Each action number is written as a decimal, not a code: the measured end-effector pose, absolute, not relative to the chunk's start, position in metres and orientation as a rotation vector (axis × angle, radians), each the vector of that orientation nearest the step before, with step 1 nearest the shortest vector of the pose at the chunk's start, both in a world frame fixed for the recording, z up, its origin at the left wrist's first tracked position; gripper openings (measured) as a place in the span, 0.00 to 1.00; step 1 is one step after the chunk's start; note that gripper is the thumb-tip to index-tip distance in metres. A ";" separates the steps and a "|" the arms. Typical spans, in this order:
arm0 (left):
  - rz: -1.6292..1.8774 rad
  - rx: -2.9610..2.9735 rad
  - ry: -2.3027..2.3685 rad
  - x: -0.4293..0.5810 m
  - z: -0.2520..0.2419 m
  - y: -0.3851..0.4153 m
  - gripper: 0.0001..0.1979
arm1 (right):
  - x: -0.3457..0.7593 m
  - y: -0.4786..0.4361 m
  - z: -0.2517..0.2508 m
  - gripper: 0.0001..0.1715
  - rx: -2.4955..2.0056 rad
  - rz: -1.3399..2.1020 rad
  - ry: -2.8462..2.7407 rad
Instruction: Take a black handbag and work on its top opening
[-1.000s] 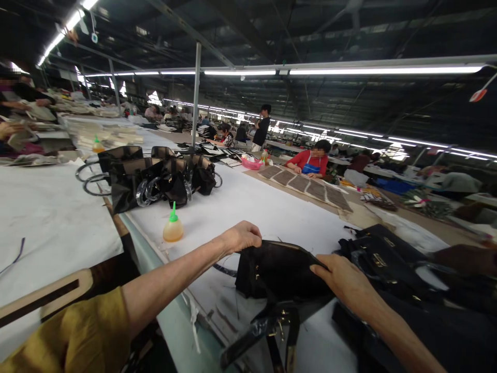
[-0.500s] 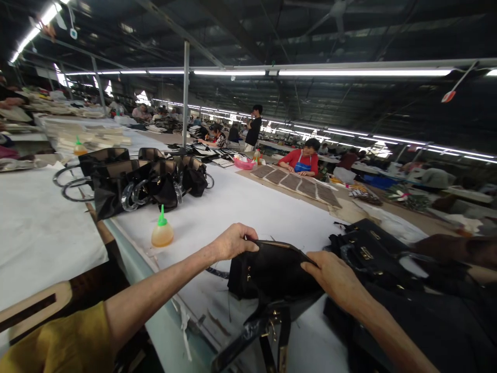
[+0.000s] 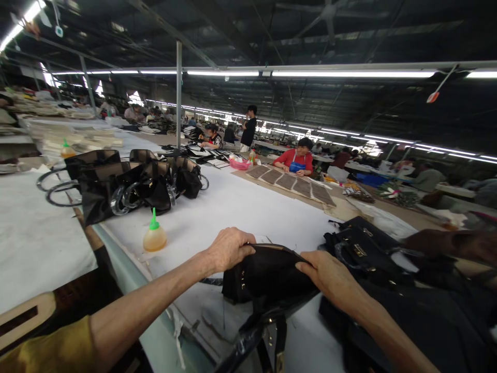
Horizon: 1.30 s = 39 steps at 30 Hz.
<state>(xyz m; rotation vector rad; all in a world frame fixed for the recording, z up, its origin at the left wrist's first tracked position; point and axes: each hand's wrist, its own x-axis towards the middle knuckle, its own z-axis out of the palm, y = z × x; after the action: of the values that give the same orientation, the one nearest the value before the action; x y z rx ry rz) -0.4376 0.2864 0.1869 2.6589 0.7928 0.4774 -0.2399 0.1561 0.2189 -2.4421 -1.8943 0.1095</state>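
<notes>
Since a moment ago, both my hands have crept down the bag and my view has swung a little right, so the squat amber squeeze bottle with the green nozzle [image 3: 154, 237] now sits further left on the white-covered bench [image 3: 248, 207]. What worries me is the small black leather handbag with gold studs [image 3: 267, 272]: it lies near the bench's front edge, its glossy black straps [image 3: 264, 336] hanging over the edge toward me, and I judge that a hard tug could snag them or drag it off. The bottle stands close by my left forearm, so a careless sweep could tip it. My left hand [image 3: 229, 248] is curled, fingers closed over the bag's top left rim, arm stretched across. My right hand [image 3: 330, 277] lies palm-down, gripping the top right edge. 1 pile of black bags [image 3: 368, 248] sits just beside it.
</notes>
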 end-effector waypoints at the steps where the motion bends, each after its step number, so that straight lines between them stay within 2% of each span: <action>1: 0.476 2.644 0.810 -0.439 0.188 0.285 0.07 | -0.240 0.157 0.220 0.13 -2.434 0.106 -1.908; 9: 0.321 2.745 0.928 -0.446 0.199 0.275 0.06 | -0.242 0.163 0.212 0.13 -2.310 0.097 -2.002; 14: 0.291 2.910 0.861 -0.432 0.201 0.267 0.13 | -0.243 0.163 0.211 0.13 -2.339 0.070 -1.984; 19: 0.241 2.984 0.793 -0.413 0.207 0.269 0.06 | -0.245 0.164 0.213 0.13 -2.368 0.034 -1.997; 36: 0.298 2.781 0.981 -0.391 0.207 0.266 0.10 | -0.250 0.164 0.217 0.17 -2.539 -0.040 -1.921; 39: 0.258 2.831 0.981 -0.389 0.212 0.260 0.11 | -0.256 0.170 0.221 0.12 -2.533 -0.113 -1.892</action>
<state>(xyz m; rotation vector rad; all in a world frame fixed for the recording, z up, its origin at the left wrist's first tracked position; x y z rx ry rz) -0.3885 0.2605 0.2123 2.8310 0.9808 0.2579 -0.2564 0.1697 0.2215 -2.5332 -1.8920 -0.1133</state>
